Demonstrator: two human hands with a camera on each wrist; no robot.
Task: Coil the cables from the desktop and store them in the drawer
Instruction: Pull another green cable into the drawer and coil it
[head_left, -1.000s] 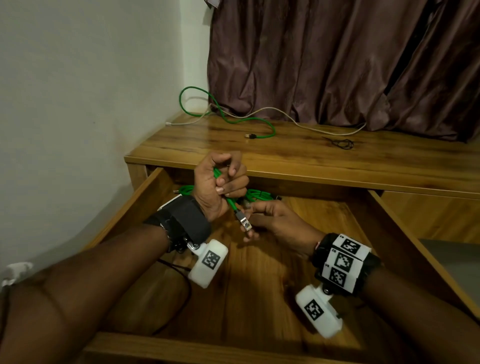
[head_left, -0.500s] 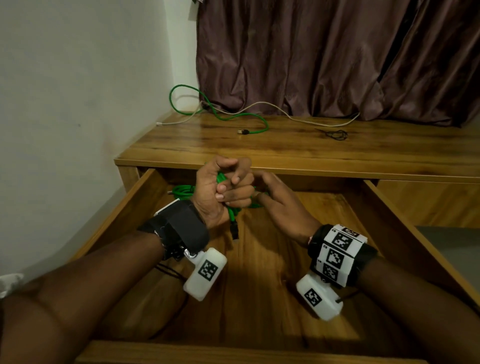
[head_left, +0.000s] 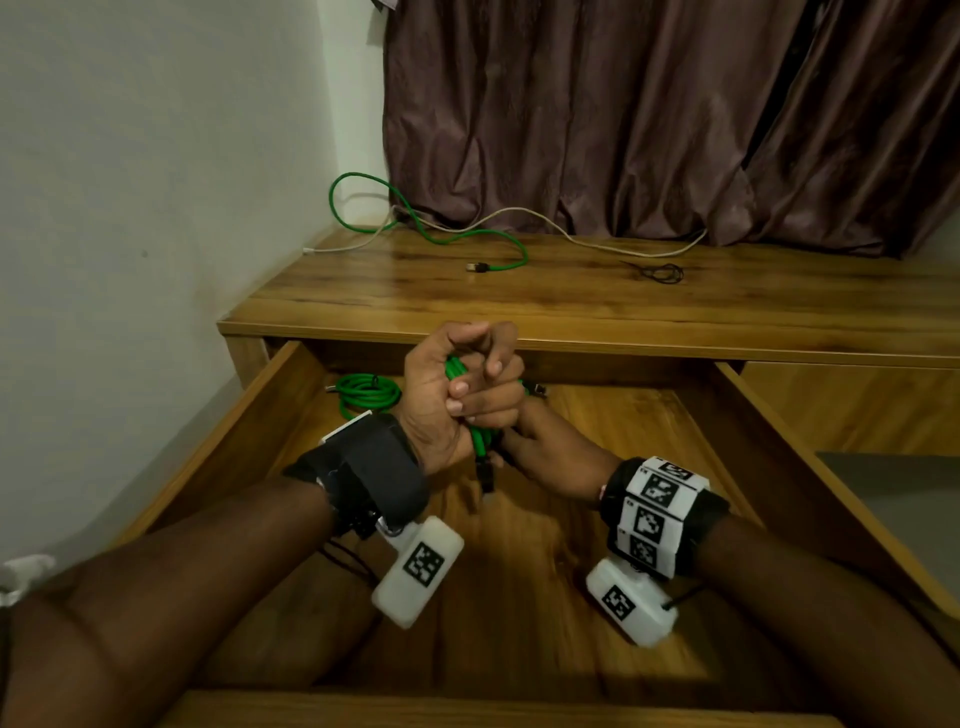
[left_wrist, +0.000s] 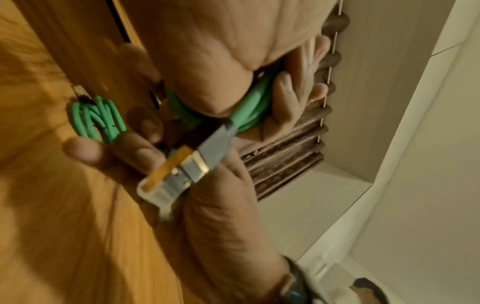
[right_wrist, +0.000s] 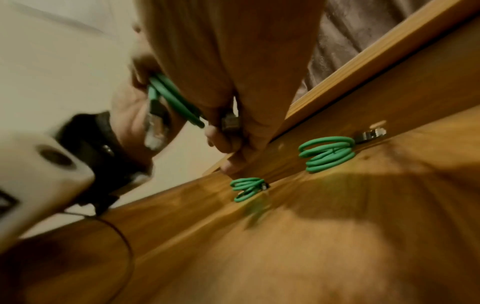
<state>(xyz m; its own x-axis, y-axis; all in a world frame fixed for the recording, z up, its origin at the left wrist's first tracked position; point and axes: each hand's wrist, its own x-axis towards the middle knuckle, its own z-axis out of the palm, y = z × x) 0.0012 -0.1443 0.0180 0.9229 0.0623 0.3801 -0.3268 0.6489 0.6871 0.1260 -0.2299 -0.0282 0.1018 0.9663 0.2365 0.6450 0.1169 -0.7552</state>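
Clutching the green cable (head_left: 480, 441), left grip (head_left: 457, 395) stays; right grip (head_left: 550, 447) now pinches lower.

Green cables: four – one held above drawer (head_left: 779, 467), two coiled (right_wrist: 327, 153) (right_wrist: 248, 188) in it, one loose (head_left: 467, 239) on desktop. One white cable (head_left: 597, 244), one black cord (head_left: 662, 273) there too.

Glossy wood drawer (head_left: 769, 447), matt rubbery green cable (head_left: 480, 441), metal-tipped plug (left_wrist: 179, 174)
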